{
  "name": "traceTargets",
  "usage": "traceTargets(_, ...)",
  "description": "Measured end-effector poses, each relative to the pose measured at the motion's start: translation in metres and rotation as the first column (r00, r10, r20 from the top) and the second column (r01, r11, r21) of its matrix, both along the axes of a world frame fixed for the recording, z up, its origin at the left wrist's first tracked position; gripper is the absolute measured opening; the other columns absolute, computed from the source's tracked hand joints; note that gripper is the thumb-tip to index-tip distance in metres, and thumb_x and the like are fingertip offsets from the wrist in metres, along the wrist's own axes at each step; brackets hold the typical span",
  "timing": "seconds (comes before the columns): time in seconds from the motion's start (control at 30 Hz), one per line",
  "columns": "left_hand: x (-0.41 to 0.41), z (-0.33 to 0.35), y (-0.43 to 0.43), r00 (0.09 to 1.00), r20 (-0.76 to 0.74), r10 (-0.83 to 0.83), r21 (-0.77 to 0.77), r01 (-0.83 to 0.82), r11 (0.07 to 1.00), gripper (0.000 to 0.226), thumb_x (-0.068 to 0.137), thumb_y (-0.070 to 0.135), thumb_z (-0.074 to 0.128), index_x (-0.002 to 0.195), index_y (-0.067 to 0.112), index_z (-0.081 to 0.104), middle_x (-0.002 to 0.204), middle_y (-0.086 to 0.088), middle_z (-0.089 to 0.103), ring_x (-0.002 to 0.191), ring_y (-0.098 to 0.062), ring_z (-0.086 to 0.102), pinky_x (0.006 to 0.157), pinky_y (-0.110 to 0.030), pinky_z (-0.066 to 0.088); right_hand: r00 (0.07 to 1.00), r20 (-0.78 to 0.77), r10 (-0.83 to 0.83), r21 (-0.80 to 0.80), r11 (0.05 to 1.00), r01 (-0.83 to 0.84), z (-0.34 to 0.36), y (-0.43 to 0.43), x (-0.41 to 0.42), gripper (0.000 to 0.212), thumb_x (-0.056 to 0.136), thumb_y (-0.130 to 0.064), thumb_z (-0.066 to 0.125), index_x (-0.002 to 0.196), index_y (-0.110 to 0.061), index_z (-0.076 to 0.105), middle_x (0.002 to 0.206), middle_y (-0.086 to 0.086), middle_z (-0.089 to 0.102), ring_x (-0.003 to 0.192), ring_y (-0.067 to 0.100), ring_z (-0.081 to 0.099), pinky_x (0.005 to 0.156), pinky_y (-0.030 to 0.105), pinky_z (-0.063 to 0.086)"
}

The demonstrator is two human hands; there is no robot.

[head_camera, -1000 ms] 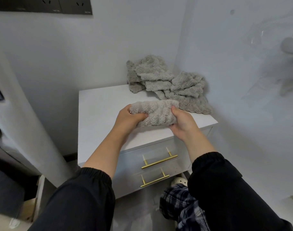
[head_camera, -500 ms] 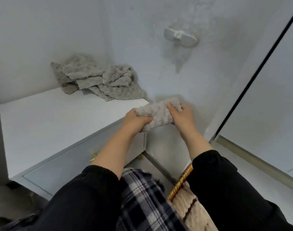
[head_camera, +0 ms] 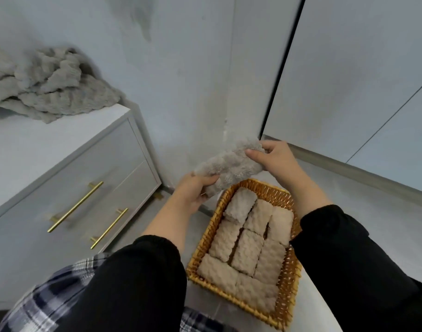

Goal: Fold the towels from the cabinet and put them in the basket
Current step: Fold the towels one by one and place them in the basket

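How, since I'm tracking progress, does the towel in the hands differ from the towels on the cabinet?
The held towel is one folded bundle; the heap of towels lies crumpled and loose. The held towel is gripped by the left hand and right hand near the basket; the heap of towels rests on the cabinet. Both are grey and fluffy.

Soft, even, cool light, faint shadows, no glare; slight motion blur throughout, with wide-angle bending at the edges

Towel pile [head_camera: 49,92] partly beyond left edge.
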State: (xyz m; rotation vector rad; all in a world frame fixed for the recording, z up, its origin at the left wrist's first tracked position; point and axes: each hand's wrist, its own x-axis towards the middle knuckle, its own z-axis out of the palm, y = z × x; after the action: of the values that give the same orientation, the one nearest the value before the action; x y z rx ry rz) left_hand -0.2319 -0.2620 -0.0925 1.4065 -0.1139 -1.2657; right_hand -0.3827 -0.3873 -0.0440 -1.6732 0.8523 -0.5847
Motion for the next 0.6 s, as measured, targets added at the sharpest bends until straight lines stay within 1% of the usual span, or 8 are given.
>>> traceTargets(0.03, -0.003, -0.006, -0.001, 0.999, -0.014, -0.037, 0.022, 0.037, 0.999, 0.034, 0.083, 0.004, 0.067, 0.117, 0.003, 0.063, 0.107, -0.007, 0.069, 0.091, -0.019, 0.064, 0.071, -0.029, 0.052, 0.998, 0.019, -0.053, 0.095, 0.994, 0.051, -0.014, -0.005, -0.004, 0.023, 0.084, -0.026, 0.071, 0.084, -0.003, 0.07, 0.077, 0.015, 0.072, 0.072, 0.015, 0.065, 0.064, 0.027, 0.05)
traceTargets(0.1, -0.01, -0.017, -0.008, 0.993, -0.056, -0.1, 0.058, 0.103, 0.993, 0.033, 0.083, 0.009, 0.069, 0.116, 0.005, 0.064, 0.091, -0.003, 0.071, 0.075, -0.015, 0.065, 0.062, -0.028, 0.05, 0.977, 0.108, -0.185, 0.381, 0.915, 0.131, -0.044, -0.015, -0.011, 0.018, 0.087, -0.021, 0.067, 0.093, -0.004, 0.069, 0.086, 0.01, 0.074, 0.086, 0.022, 0.068, 0.07, 0.029, 0.056)
traceTargets(0.13, -0.013, -0.023, -0.011, 0.991, -0.063, -0.118, 0.07, 0.122, 0.99, 0.032, 0.083, 0.009, 0.069, 0.115, 0.005, 0.065, 0.085, -0.001, 0.07, 0.07, -0.013, 0.065, 0.057, -0.025, 0.05, 0.953, 0.183, -0.241, 0.548, 0.83, 0.104, -0.059, -0.017, -0.014, 0.02, 0.088, -0.019, 0.065, 0.1, -0.004, 0.067, 0.092, 0.009, 0.074, 0.094, 0.023, 0.067, 0.076, 0.03, 0.057)
traceTargets(0.2, -0.019, -0.029, -0.018, 0.994, -0.044, -0.097, 0.075, 0.101, 0.992, 0.029, 0.084, 0.007, 0.068, 0.112, 0.007, 0.064, 0.083, 0.0, 0.069, 0.068, -0.011, 0.064, 0.049, -0.02, 0.049, 0.871, 0.335, -0.36, 0.798, 0.6, -0.059, -0.082, -0.016, -0.017, 0.051, 0.079, -0.027, 0.073, 0.123, -0.007, 0.058, 0.118, 0.012, 0.067, 0.116, 0.026, 0.059, 0.099, 0.037, 0.047)
traceTargets(0.27, -0.023, -0.038, -0.028, 0.999, -0.009, -0.032, 0.083, 0.033, 0.996, 0.028, 0.082, 0.004, 0.07, 0.109, 0.009, 0.063, 0.085, -0.001, 0.067, 0.07, -0.012, 0.063, 0.046, -0.019, 0.05, 0.815, 0.381, -0.436, 0.865, 0.479, -0.149, -0.102, -0.012, -0.018, 0.092, 0.056, -0.038, 0.089, 0.135, -0.014, 0.051, 0.134, 0.011, 0.057, 0.127, 0.026, 0.05, 0.109, 0.04, 0.036)
traceTargets(0.33, -0.027, -0.051, -0.038, 1.0, 0.016, 0.001, 0.093, -0.002, 0.996, 0.027, 0.08, 0.003, 0.073, 0.104, 0.01, 0.064, 0.086, -0.002, 0.067, 0.071, -0.013, 0.064, 0.049, -0.021, 0.052, 0.801, 0.388, -0.457, 0.881, 0.439, -0.176, -0.124, -0.007, -0.017, 0.104, 0.043, -0.039, 0.094, 0.134, -0.015, 0.051, 0.135, 0.012, 0.056, 0.127, 0.027, 0.05, 0.109, 0.042, 0.035)
traceTargets(0.47, -0.033, -0.079, -0.054, 0.999, 0.03, -0.023, 0.104, 0.019, 0.994, 0.029, 0.075, 0.005, 0.078, 0.1, 0.013, 0.066, 0.101, -0.009, 0.07, 0.089, -0.021, 0.068, 0.08, -0.037, 0.057, 0.79, 0.329, -0.516, 0.915, 0.382, -0.131, -0.148, 0.0, -0.011, 0.073, 0.066, -0.02, 0.081, 0.132, -0.009, 0.052, 0.13, 0.015, 0.059, 0.114, 0.029, 0.06, 0.095, 0.042, 0.051)
traceTargets(0.6, -0.027, -0.101, -0.059, 0.959, 0.073, -0.272, 0.134, 0.261, 0.956, 0.034, 0.077, 0.018, 0.078, 0.108, 0.014, 0.065, 0.107, -0.008, 0.069, 0.09, -0.02, 0.067, 0.087, -0.04, 0.055, 0.777, 0.181, -0.603, 0.943, 0.331, 0.037, -0.166, -0.012, -0.008, 0.03, 0.087, -0.013, 0.054, 0.115, -0.007, 0.06, 0.107, 0.013, 0.07, 0.093, 0.024, 0.07, 0.084, 0.036, 0.057)
